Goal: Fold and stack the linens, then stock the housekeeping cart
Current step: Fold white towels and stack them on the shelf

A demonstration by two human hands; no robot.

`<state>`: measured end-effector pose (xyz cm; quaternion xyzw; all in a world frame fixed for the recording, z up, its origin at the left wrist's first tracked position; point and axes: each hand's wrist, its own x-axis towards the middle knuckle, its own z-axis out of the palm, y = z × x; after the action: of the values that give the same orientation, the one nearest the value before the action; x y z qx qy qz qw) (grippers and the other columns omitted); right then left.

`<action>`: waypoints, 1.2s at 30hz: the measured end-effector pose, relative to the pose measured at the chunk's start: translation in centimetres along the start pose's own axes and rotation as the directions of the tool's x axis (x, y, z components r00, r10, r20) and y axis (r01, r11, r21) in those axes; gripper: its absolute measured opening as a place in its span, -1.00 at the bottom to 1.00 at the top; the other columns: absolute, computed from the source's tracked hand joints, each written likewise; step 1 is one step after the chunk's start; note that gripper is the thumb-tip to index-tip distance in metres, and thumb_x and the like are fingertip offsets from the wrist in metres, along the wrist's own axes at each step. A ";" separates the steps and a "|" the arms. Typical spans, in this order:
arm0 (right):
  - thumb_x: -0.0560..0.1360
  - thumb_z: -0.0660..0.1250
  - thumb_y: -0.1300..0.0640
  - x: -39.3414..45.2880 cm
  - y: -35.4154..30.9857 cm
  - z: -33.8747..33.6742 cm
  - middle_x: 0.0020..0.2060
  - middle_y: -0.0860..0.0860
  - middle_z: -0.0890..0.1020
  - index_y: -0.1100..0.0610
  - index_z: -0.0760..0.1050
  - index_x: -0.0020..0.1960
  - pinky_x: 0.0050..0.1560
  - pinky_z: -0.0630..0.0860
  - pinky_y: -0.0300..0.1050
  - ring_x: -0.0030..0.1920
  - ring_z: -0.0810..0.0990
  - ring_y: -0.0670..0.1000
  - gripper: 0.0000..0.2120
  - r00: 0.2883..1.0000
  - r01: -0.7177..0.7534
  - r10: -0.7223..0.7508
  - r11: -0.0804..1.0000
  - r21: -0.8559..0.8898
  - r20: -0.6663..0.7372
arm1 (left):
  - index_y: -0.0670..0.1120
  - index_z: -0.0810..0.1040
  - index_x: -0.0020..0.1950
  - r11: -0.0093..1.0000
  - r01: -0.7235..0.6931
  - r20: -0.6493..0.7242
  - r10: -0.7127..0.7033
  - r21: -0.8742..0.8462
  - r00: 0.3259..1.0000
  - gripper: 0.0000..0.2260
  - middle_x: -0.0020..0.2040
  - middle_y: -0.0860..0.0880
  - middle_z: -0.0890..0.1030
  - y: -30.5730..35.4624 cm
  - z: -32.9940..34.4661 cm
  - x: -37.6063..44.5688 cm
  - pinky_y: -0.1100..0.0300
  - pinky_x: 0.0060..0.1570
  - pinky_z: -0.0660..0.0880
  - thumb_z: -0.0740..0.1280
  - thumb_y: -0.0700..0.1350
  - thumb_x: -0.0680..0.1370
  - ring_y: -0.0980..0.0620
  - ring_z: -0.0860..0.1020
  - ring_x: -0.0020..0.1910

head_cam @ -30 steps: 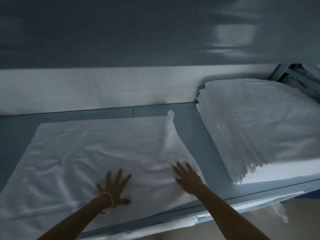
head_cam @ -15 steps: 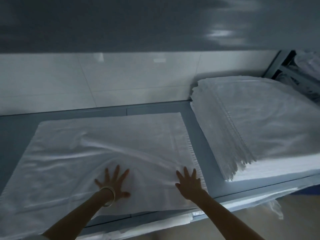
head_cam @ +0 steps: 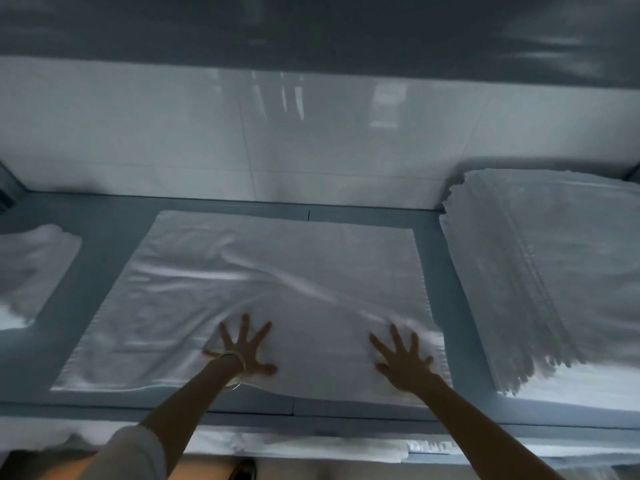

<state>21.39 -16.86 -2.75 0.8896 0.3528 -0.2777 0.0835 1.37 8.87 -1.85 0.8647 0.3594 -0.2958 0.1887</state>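
Note:
A white linen (head_cam: pixel 277 271) lies spread on the grey-blue shelf (head_cam: pixel 446 292), with a few creases running across it. My left hand (head_cam: pixel 244 351) rests flat on its near middle, fingers spread, a bangle on the wrist. My right hand (head_cam: pixel 403 362) presses flat on the near right corner, fingers apart. Neither hand grips the cloth. A tall stack of folded white linens (head_cam: pixel 554 271) sits to the right on the same shelf.
Another white folded linen (head_cam: pixel 31 271) lies at the left end of the shelf. A white tiled wall (head_cam: pixel 311 140) backs the shelf, and an upper shelf (head_cam: pixel 311 26) hangs overhead. More white cloth (head_cam: pixel 329 448) shows on the lower level below the shelf edge.
The raised right edge of the linen has been laid flat. Both hands slid over the cloth, smoothing it. The view shifted left, showing the left linen.

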 end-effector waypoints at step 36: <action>0.51 0.19 0.39 -4.5 8.2 0.5 0.39 -0.04 0.38 0.05 0.47 0.30 0.35 0.34 -0.19 0.36 0.38 -0.01 -0.57 0.893 0.416 -0.420 0.907 -0.061 -0.158 | 0.26 0.63 -0.27 0.715 -0.438 -0.190 0.614 0.545 0.766 -0.46 -0.02 0.06 0.59 12.8 7.8 -4.1 -0.16 -0.36 0.56 0.47 0.40 -0.19 0.00 0.64 -0.05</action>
<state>24.03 -25.68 -1.06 0.8120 0.5450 -0.2088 0.0034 5.49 -6.04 -3.59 0.9887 0.0386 -0.1436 -0.0178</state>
